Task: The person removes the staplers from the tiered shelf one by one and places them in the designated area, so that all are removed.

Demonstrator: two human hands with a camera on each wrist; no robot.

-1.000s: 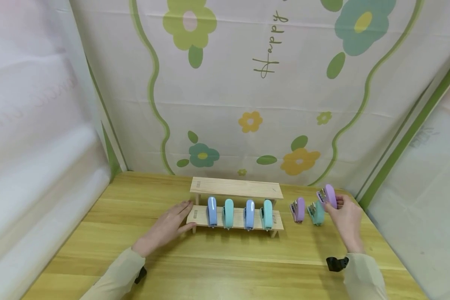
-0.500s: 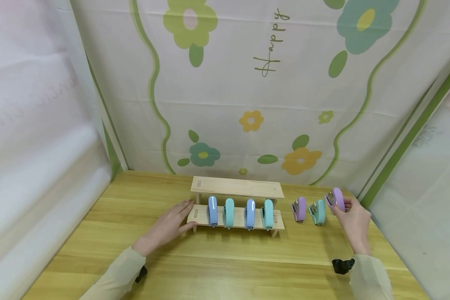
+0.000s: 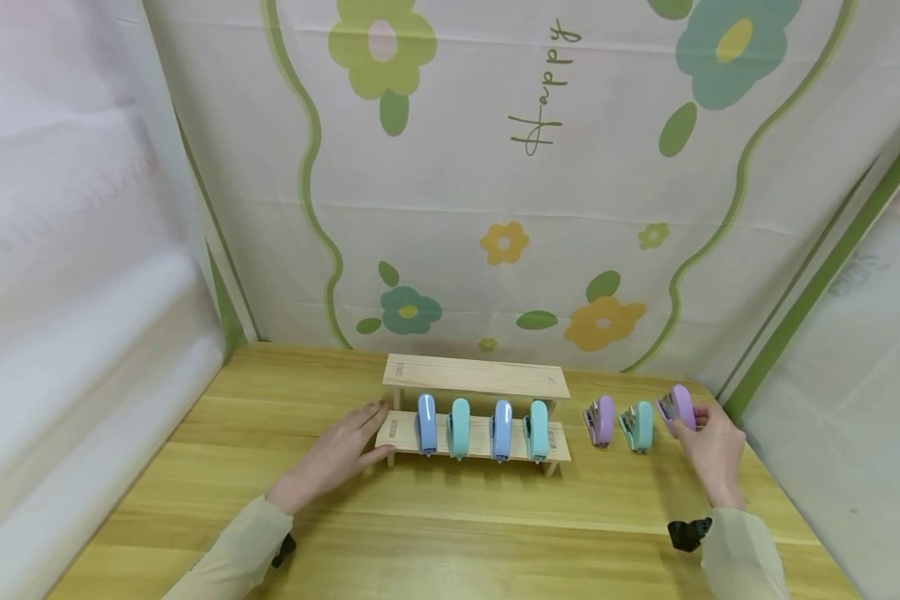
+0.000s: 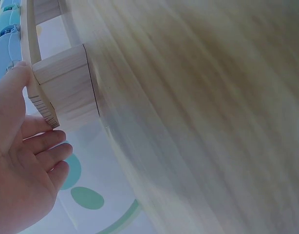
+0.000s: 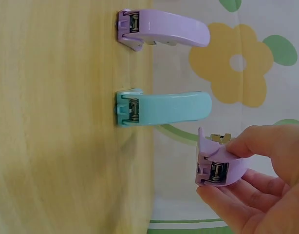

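My right hand pinches a purple mini stapler between thumb and fingers. In the right wrist view this stapler is apart from the tabletop. Just left of it a teal stapler and another purple stapler stand on the table. My left hand holds the left end of a two-step wooden shelf, thumb at the front edge and fingers behind. On the lower step stand a blue stapler, a teal stapler, another blue stapler and another teal stapler.
The wooden table runs back to a flower-printed cloth. Cloth walls rise on the left and right. The shelf's upper step bears nothing.
My right hand has moved right with the purple stapler, from over the teal one to beside it, and then lower. The left hand stays on the shelf's end.
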